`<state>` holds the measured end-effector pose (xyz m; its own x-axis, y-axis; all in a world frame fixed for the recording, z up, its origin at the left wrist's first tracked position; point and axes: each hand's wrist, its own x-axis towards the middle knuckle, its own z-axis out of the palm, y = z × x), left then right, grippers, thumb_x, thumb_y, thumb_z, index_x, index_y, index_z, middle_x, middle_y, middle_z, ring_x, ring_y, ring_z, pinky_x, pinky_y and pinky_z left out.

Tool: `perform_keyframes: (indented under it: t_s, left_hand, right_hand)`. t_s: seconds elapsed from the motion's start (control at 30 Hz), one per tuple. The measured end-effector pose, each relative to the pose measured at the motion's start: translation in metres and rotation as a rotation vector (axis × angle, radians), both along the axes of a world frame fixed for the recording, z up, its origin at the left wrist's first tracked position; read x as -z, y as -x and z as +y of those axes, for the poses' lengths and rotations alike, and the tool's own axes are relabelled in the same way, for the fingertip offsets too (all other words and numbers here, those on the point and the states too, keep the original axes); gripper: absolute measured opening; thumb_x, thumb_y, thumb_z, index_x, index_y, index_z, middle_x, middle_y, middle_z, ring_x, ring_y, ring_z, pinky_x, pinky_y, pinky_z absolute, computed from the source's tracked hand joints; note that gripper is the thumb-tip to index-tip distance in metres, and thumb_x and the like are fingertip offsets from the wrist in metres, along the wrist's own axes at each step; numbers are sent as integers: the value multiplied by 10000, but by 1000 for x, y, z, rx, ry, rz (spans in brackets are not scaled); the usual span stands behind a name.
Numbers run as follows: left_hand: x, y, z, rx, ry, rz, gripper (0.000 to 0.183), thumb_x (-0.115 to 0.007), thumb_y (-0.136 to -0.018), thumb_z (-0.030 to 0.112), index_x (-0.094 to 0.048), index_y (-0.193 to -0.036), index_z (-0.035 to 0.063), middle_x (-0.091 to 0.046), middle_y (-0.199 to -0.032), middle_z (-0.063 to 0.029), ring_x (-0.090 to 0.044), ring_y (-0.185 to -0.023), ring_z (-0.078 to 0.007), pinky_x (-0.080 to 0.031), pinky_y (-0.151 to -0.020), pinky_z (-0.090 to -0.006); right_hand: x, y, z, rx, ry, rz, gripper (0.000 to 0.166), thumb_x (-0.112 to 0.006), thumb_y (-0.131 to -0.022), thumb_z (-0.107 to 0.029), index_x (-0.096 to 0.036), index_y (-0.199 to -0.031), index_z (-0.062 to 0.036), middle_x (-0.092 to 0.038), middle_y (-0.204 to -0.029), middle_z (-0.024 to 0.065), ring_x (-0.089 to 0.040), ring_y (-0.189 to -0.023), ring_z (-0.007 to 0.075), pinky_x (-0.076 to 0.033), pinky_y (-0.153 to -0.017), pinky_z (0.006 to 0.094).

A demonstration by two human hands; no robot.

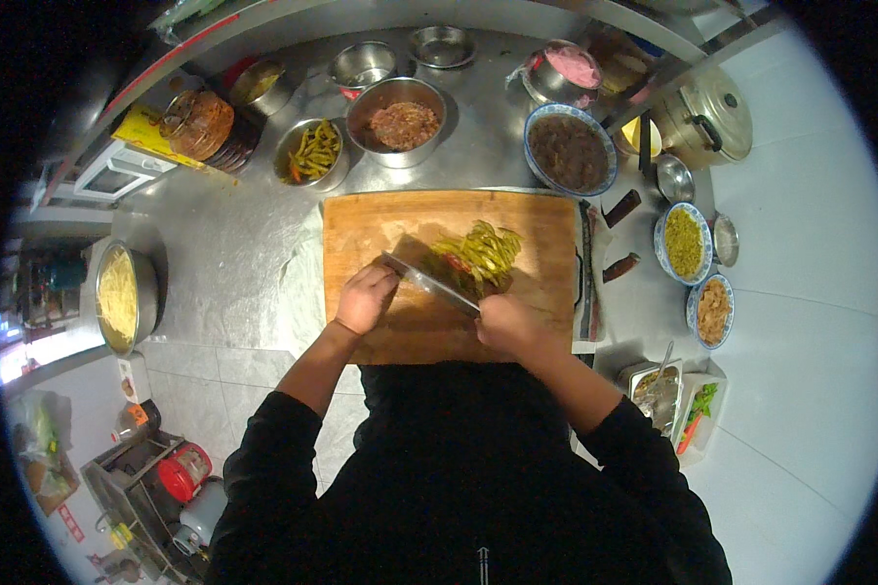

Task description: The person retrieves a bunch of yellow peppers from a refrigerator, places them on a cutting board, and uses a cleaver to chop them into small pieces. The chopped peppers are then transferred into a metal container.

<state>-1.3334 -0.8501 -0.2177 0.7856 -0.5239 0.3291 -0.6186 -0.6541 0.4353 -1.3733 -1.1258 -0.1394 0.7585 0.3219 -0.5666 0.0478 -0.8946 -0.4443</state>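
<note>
A wooden cutting board (366, 329) lies before me. My right hand (511, 325) is closed on the handle of a knife (439, 287), whose blade slants up and leftwards across the board. Beside the blade's far end rests my left hand (368, 294), fingers curled down; whether it holds a piece under them is hidden. Just beyond the blade lies a heap of sliced green pickled peppers (486, 252) with some red bits. A steel bowl of similar whole green peppers (313, 153) stands past the board's far left corner.
Behind the board stand a steel bowl of minced meat (404, 126) and a patterned bowl of dark food (569, 152). Two dark-handled tools (620, 268) lie right of the board, near bowls of chopped green (683, 243) and tan food (713, 311). Far left is a bowl of pale shreds (118, 300).
</note>
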Motion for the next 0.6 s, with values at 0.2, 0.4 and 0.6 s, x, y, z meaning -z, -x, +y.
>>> perform_keyframes:
  t_s: [0.2, 0.4, 0.6]
  left_hand:
    - [-1, 0, 3, -47, 42, 19, 165, -670, -726, 30, -677, -883, 80, -654, -944, -69, -632, -878, -268, -533, -768, -351]
    - [-5, -4, -1, -38, 103, -64, 152, -675, -723, 17, -678, -865, 72, -653, -908, -72, -630, -866, -270, -532, -756, -350]
    - [1, -7, 8, 1, 72, -15, 171, -674, -714, 24, -671, -880, 65, -642, -878, -79, -621, -845, -283, -526, -741, -367]
  right_hand:
    - [-4, 6, 2, 33, 46, -27, 196, -592, -808, -182, -664, -781, -1, -661, -852, 225, -646, -854, 395, -523, -766, 478]
    - [-1, 1, 16, 99, 47, 46, 147, -615, -744, -143, -650, -772, -3, -645, -804, 209, -632, -791, 395, -516, -728, 488]
    - [33, -14, 19, -35, -6, -78, 138, -615, -702, -125, -628, -736, 9, -631, -775, 216, -625, -754, 397, -498, -694, 518]
